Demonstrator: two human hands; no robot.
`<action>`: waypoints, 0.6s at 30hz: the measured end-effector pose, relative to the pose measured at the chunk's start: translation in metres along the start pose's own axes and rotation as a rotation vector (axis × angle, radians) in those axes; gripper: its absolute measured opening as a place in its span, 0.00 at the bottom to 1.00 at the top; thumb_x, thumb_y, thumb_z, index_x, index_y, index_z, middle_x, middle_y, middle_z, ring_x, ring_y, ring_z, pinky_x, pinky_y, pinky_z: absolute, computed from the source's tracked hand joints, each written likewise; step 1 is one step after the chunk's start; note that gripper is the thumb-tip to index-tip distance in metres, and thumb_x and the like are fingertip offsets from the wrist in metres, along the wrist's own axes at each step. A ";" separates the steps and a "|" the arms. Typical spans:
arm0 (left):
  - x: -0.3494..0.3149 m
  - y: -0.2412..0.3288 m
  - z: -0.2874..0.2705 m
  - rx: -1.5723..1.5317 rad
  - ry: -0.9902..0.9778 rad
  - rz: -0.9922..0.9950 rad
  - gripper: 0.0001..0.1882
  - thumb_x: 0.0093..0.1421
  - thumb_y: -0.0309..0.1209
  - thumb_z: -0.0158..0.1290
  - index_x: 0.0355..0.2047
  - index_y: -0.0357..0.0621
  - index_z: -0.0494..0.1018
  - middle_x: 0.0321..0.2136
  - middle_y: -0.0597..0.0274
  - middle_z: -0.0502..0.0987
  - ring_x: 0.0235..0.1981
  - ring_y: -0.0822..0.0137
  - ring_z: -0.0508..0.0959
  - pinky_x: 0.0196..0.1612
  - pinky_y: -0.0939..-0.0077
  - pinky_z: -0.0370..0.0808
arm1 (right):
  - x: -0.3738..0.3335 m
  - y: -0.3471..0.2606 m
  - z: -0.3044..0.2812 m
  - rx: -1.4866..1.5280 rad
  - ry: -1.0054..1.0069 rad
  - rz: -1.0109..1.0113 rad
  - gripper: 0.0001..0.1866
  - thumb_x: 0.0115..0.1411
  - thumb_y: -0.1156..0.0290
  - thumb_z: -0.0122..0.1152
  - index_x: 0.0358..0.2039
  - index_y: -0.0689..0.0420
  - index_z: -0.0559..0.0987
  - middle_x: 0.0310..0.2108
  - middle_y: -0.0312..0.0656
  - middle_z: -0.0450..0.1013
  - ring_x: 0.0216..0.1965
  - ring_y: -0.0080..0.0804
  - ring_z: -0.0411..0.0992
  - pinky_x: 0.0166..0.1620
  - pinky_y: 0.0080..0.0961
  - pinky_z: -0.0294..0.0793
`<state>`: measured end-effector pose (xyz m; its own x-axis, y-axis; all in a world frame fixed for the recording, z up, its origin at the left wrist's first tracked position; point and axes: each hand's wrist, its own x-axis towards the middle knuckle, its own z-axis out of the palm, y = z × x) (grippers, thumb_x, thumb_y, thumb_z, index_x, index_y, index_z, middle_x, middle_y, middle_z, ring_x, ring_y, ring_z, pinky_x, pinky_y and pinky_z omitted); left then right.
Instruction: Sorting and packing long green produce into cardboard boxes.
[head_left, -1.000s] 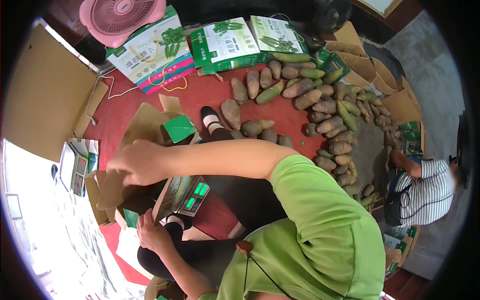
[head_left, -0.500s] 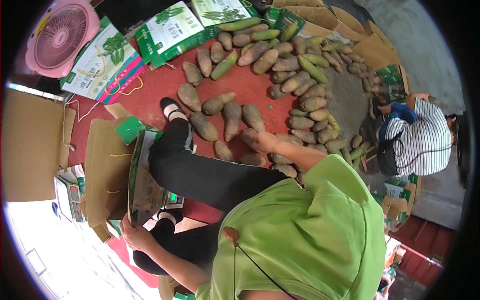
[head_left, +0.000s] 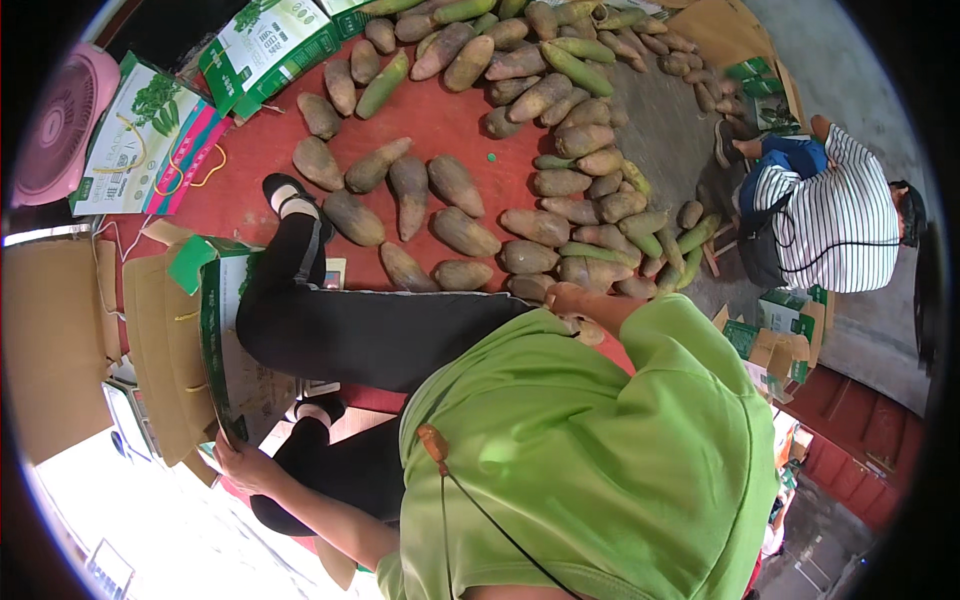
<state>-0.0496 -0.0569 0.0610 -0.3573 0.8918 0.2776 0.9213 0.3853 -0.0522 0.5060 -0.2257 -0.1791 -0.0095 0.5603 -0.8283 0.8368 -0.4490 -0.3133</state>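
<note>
My left hand point(head_left: 245, 468) is closed on the lower edge of an upright open carton point(head_left: 245, 370), which stands by my legs. Beside my right thigh, my right hand point(head_left: 574, 300) is low among thick, tapered brown vegetables, with its fingers curled and partly hidden. The nearest brown vegetable point(head_left: 530, 287) lies right at its fingers; whether the hand grips it or another one is not visible. Ahead of my knee, several earth-covered vegetables point(head_left: 466, 232) are spread apart on the red floor. A denser heap, mixed with green ones point(head_left: 577, 68), curves round to the right.
A pink fan point(head_left: 65, 130) and printed green-white boxes point(head_left: 265, 55) stand at the upper left. Large brown cardboard point(head_left: 55, 340) is at the left. On the right a person in a striped shirt point(head_left: 835, 215) bends beside more open cartons point(head_left: 785, 345).
My right hand has drawn back from a vegetable ahead of my knee to beside my thigh. The view has shifted, while my left hand stays on the carton edge.
</note>
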 end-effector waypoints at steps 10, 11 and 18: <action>-0.002 0.005 -0.001 0.062 0.044 0.039 0.11 0.61 0.37 0.47 0.38 0.51 0.78 0.32 0.64 0.78 0.30 0.58 0.79 0.29 0.62 0.71 | -0.054 0.018 -0.039 0.335 -0.180 0.394 0.20 0.48 0.66 0.66 0.43 0.53 0.75 0.30 0.44 0.76 0.29 0.31 0.76 0.32 0.30 0.76; -0.002 0.004 -0.001 0.059 0.064 0.044 0.11 0.61 0.36 0.47 0.39 0.51 0.77 0.32 0.64 0.78 0.30 0.58 0.79 0.29 0.62 0.72 | -0.060 0.026 -0.041 0.325 -0.205 0.469 0.20 0.49 0.65 0.66 0.43 0.54 0.75 0.31 0.45 0.76 0.29 0.32 0.76 0.32 0.31 0.76; -0.002 0.011 -0.010 0.048 -0.050 -0.041 0.14 0.60 0.40 0.48 0.41 0.51 0.77 0.35 0.62 0.78 0.37 0.57 0.78 0.38 0.61 0.73 | -0.065 0.126 -0.018 0.296 -0.049 0.529 0.17 0.53 0.66 0.61 0.44 0.52 0.75 0.32 0.42 0.76 0.31 0.34 0.76 0.33 0.32 0.75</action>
<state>-0.0377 -0.0567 0.0691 -0.4028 0.8853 0.2324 0.8978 0.4315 -0.0880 0.6221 -0.3065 -0.1560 0.3349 0.1785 -0.9252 0.5474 -0.8361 0.0368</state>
